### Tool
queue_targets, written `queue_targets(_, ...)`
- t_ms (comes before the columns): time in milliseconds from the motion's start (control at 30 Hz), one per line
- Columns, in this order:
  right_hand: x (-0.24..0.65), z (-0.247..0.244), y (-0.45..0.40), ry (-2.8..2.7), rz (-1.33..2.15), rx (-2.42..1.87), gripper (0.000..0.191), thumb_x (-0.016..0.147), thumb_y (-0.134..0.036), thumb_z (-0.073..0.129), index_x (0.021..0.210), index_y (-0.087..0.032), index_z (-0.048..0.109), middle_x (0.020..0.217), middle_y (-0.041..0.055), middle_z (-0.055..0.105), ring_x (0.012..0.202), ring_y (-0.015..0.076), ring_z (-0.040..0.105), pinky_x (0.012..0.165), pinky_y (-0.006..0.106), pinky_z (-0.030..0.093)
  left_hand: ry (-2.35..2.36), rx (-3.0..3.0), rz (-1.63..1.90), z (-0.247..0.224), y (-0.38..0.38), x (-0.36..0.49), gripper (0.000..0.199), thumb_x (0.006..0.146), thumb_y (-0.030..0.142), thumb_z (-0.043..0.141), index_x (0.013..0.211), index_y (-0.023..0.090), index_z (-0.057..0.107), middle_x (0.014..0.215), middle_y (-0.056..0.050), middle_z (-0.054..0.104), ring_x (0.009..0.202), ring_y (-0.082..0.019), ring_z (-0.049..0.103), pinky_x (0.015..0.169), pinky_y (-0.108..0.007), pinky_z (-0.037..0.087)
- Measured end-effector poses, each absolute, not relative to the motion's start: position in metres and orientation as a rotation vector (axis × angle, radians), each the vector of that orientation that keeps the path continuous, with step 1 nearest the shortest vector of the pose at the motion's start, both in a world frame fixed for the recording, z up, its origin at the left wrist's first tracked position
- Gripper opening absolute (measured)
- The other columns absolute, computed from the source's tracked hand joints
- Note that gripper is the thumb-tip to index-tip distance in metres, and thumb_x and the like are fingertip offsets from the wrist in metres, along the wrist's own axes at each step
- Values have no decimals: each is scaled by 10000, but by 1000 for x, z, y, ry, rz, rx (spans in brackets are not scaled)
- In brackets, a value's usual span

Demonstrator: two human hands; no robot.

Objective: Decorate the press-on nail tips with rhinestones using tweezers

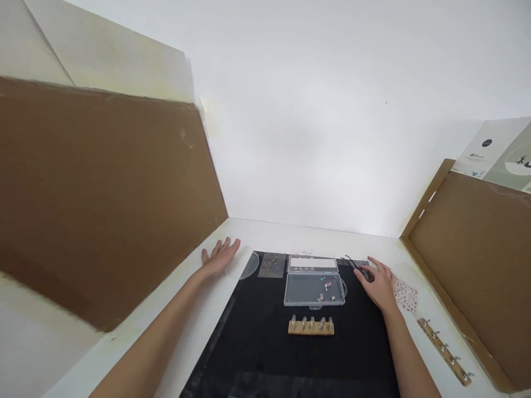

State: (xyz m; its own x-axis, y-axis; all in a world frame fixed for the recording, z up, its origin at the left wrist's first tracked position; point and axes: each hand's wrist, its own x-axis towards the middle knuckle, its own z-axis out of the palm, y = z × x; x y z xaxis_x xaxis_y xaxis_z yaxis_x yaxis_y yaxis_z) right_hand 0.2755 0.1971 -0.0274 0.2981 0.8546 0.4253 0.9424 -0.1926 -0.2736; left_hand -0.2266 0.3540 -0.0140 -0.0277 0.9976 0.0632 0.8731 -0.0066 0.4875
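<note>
My left hand (220,258) is open, fingers spread, over the white surface at the left. It holds nothing; a clear round dish (250,266) lies just to its right. My right hand (380,283) curls its thumb and fingers around the back end of black tweezers (350,262), whose thin tips point up and left. A small dark patch shows between the thumb and fingers, too unclear to name. Between the hands lies an opened clear plastic case (305,290) with small colored gems inside. Nearer to me, a wooden stand (311,328) carries several clear nail tips (312,322).
A black mat (265,337) covers the middle of the white table. A sheet of small studs (271,265) lies left of the case. Red-patterned paper (405,296) and another wooden stand (444,351) are at the right. Cardboard panels (108,193) rise at both sides.
</note>
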Motion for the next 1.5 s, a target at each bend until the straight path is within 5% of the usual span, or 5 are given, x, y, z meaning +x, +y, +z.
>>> queue_targets(200,275,-27,195,-1583,-244,-1998,405,929,-664,614,936,-307,805,1340,74,730,1285,338,606,1159,584,361,1881,1954,755,-14,334,-223,810,1078,551,34,1480,218,654,1628,-120,572,1597,-350,411,1349,-590,232)
queue_targets(467,277,-21,194,-1512,-256,-1854,447,998,-605,485,975,-256,764,1259,144,732,1170,354,656,1063,581,447,1691,2195,1088,18,303,-209,661,1037,557,229,1448,229,630,1587,-74,591,1562,-301,434,1349,-463,300)
queue_targets(633,263,-9,194,-1584,-243,-1648,388,1069,-511,448,1092,-235,720,1224,149,719,1161,292,686,1003,480,554,944,2599,1234,20,262,-164,365,1079,316,415,1294,260,705,1198,-72,803,1085,-256,746,968,-397,590)
queue_targets(900,237,10,186,-1773,-284,-1423,218,1098,-359,516,1135,-262,708,1052,69,734,945,215,736,810,348,613,908,2506,1176,22,230,-116,122,1055,218,455,1038,239,574,585,92,615,460,-124,597,506,-239,402)
queue_targets(1500,155,49,206,-2302,-547,-1161,418,987,-8,530,1252,-250,745,1041,70,734,934,200,651,829,337,452,1220,2272,571,16,234,-118,410,1031,459,362,697,233,430,593,-11,626,571,-192,629,602,-291,310)
